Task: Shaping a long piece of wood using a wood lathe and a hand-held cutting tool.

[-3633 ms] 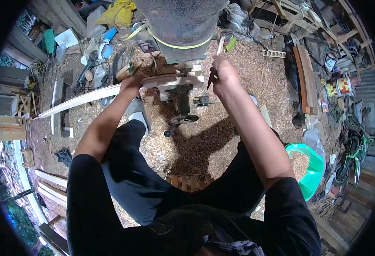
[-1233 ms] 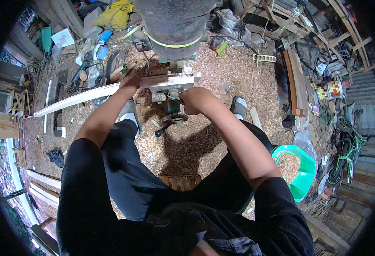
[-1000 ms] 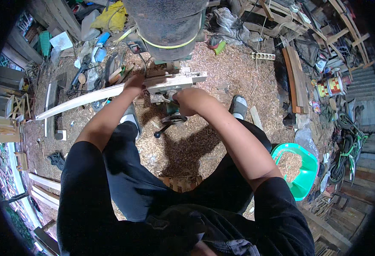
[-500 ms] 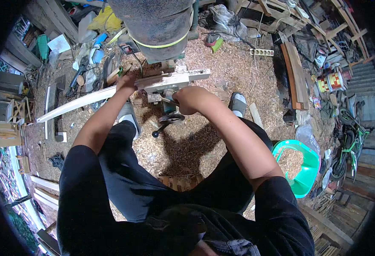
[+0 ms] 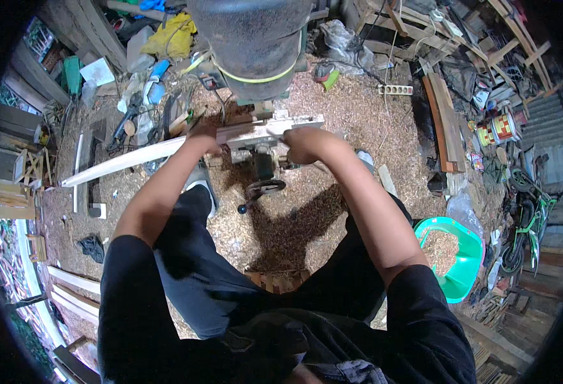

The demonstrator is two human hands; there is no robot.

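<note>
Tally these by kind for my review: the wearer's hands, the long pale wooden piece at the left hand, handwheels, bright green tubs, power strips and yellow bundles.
Hands: 2, left hand and right hand
Pale wooden piece at the left hand: 1
Handwheel: 1
Bright green tub: 1
Power strip: 1
Yellow bundle: 1
Total: 7

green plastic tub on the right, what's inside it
Light brown wood shavings lie inside the bright green plastic tub. They cover part of its bottom, so anything buried under them can't be seen.
</note>
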